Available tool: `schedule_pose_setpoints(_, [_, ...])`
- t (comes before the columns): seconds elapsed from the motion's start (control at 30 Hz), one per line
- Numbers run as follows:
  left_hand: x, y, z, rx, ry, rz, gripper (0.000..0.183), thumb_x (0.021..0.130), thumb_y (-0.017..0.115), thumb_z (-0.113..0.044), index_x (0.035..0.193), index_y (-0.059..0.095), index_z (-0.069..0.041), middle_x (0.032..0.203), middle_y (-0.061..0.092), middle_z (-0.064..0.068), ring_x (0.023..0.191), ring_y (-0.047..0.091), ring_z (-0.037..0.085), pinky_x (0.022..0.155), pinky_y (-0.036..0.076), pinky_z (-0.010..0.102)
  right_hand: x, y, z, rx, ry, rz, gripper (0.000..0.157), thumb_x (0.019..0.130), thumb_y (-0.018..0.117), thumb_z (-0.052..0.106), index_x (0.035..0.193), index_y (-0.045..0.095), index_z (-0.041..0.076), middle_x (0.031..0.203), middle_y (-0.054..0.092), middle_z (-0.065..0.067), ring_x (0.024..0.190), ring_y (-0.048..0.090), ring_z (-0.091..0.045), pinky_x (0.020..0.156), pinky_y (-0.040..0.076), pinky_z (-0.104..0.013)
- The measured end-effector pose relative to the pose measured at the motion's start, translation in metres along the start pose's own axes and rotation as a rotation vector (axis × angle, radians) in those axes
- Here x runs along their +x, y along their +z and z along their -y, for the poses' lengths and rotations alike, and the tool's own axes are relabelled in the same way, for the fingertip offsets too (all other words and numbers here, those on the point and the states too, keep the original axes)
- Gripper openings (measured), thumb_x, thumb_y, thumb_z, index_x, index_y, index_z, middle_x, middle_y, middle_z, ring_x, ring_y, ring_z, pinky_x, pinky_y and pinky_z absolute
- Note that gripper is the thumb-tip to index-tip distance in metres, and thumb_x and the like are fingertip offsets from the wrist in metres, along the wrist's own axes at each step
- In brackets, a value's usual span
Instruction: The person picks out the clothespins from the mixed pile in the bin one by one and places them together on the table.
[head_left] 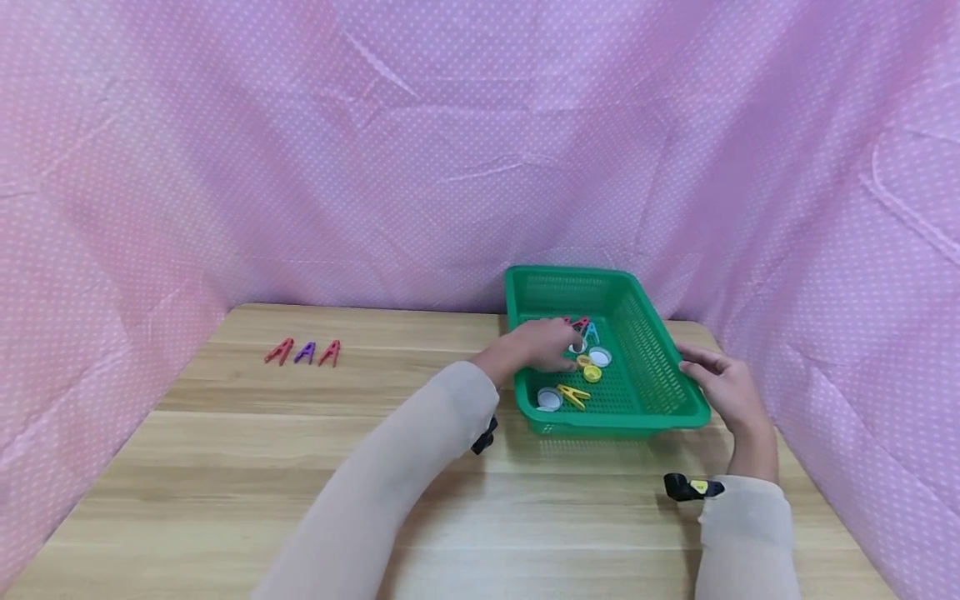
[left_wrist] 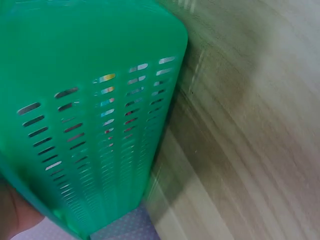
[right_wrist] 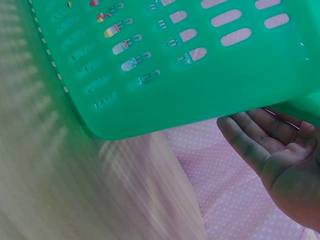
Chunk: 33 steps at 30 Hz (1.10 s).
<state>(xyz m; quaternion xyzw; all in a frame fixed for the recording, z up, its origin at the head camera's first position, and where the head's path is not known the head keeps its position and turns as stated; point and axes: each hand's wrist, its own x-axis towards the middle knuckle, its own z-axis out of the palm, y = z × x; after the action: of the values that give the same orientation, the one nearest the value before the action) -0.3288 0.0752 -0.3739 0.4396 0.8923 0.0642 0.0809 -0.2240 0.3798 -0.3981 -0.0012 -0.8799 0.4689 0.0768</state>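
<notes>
A green plastic basket with slotted sides stands at the back right of the table. My left hand reaches over its left rim, thumb and fingers spread apart above the small things inside. Near those fingertips lie white caps, a yellow cap, a light blue clothespin and red clothespins. A yellow clothespin and a grey-white cap sit by the basket's near left corner. My right hand grips the right rim, thumb on top, fingers underneath.
On the left of the wooden table, a red clothespin, a purple clothespin and another red clothespin lie in a row. Pink dotted cloth hangs behind the table and along both sides.
</notes>
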Motion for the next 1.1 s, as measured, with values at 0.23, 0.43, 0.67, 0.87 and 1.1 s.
schedule_pose_setpoints(0.23, [0.010,0.004,0.000,-0.014,-0.046,0.051,0.040,0.099,0.070,-0.031,0.136,0.066,-0.017,0.131,0.066,-0.001,0.113,0.061,0.011,0.100,0.051,0.034,0.000,-0.002,0.004,-0.014,0.021,0.001,0.052,0.103,0.062,0.035,0.144,0.058,0.003,0.123,0.068,0.012,0.104,0.056,0.008,0.083,0.044,-0.008])
schedule_pose_setpoints(0.43, [0.017,0.008,0.002,0.003,-0.059,0.073,0.039,0.098,0.072,-0.030,0.134,0.067,-0.017,0.130,0.066,-0.002,0.117,0.060,0.013,0.101,0.050,0.034,0.002,-0.001,0.003,-0.001,0.016,0.006,0.050,0.104,0.062,0.030,0.144,0.057,0.002,0.127,0.068,0.005,0.102,0.057,0.009,0.083,0.045,-0.009])
schedule_pose_setpoints(0.67, [0.022,0.012,0.000,0.011,-0.076,0.107,0.037,0.099,0.071,-0.028,0.135,0.066,-0.019,0.132,0.064,-0.003,0.117,0.058,0.011,0.101,0.049,0.034,0.002,0.002,0.001,0.024,0.006,0.003,0.049,0.104,0.062,0.027,0.144,0.057,0.001,0.121,0.069,0.010,0.098,0.061,0.007,0.082,0.047,-0.010])
schedule_pose_setpoints(0.87, [0.023,0.014,-0.002,-0.004,-0.112,0.115,0.034,0.097,0.074,-0.026,0.130,0.068,-0.018,0.126,0.065,-0.003,0.108,0.058,0.010,0.096,0.050,0.032,0.000,0.001,0.002,0.039,-0.004,0.002,0.049,0.104,0.062,0.026,0.144,0.056,-0.001,0.117,0.069,0.014,0.098,0.061,0.007,0.082,0.048,-0.010])
schedule_pose_setpoints(1.1, [0.023,0.017,-0.002,-0.036,-0.135,0.129,0.029,0.095,0.075,-0.021,0.124,0.069,-0.019,0.112,0.065,-0.003,0.098,0.058,0.011,0.089,0.052,0.031,-0.001,0.000,0.003,0.026,-0.006,0.006,0.049,0.104,0.062,0.027,0.143,0.056,-0.001,0.119,0.069,0.013,0.099,0.060,0.008,0.082,0.046,-0.010])
